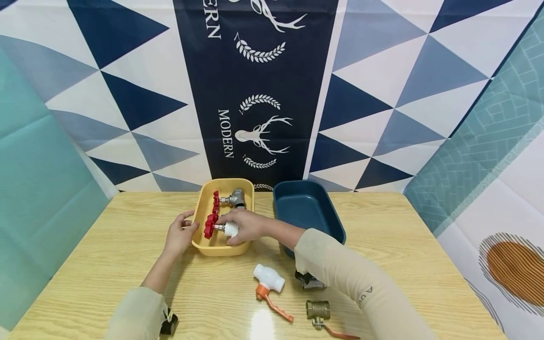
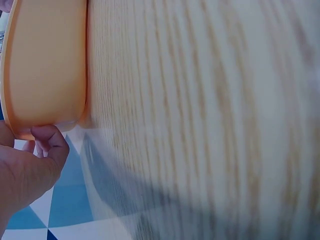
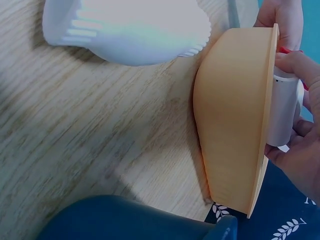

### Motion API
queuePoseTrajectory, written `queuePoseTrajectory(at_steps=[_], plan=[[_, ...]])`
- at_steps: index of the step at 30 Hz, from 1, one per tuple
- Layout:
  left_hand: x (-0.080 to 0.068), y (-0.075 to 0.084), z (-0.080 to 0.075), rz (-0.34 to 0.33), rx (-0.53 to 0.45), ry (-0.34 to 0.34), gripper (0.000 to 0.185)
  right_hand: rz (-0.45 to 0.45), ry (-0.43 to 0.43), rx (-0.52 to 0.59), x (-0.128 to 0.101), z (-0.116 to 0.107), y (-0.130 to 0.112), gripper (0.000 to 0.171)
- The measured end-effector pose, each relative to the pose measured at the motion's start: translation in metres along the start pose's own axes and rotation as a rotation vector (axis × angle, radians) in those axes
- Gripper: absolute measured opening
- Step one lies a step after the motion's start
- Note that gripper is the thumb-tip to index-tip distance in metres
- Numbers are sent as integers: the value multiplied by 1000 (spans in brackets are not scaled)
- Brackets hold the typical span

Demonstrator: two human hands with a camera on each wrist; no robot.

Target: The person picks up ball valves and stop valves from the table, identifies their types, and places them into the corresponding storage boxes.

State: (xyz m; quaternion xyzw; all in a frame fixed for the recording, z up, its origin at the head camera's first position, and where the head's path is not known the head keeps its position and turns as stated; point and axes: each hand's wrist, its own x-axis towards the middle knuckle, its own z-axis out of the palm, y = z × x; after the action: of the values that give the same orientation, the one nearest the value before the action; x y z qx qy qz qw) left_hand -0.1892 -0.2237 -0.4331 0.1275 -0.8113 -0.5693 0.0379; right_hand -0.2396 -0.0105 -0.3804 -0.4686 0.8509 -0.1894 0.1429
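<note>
Plainly, in the head view, the right hand reaches into the yellow tray and closes its fingers round the white valve with a red handwheel, which sits inside the tray near its front; a second, metal valve with a red wheel lies at the tray's far end. The left hand rests against the tray's left rim, fingers loosely spread, steadying it. Just right of the tray stands a blue tray, and on the bench nearer the person lie a white ball valve with an orange lever and a brass valve. From the left wrist, the tray's yellow wall fills the upper left, and a thumb presses at its rim; the rest of that hand is mostly out of frame. From the right wrist, the tray shows side-on, with fingers curled over the white valve body at the rim, and the blue tray's edge below. As a judgement, the step in hand is setting or taking the white valve in the yellow tray; which of the two cannot be told. Either way, the move ahead calls for keeping the tray still and the handwheel clear of the metal valve.
</note>
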Motion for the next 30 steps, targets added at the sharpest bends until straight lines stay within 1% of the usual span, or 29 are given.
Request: queuePoseTrajectory(at_steps=[17,22,30], plan=[[-2,-3,2,3,1,7,45,3,-57,29,9,7,1,55],[0,-2,1,-5,-8,3,45,17,-65,51,13,7,2,55],[0,0,1,-2,-4,9,45,31,-78,46,17,8,3,54]])
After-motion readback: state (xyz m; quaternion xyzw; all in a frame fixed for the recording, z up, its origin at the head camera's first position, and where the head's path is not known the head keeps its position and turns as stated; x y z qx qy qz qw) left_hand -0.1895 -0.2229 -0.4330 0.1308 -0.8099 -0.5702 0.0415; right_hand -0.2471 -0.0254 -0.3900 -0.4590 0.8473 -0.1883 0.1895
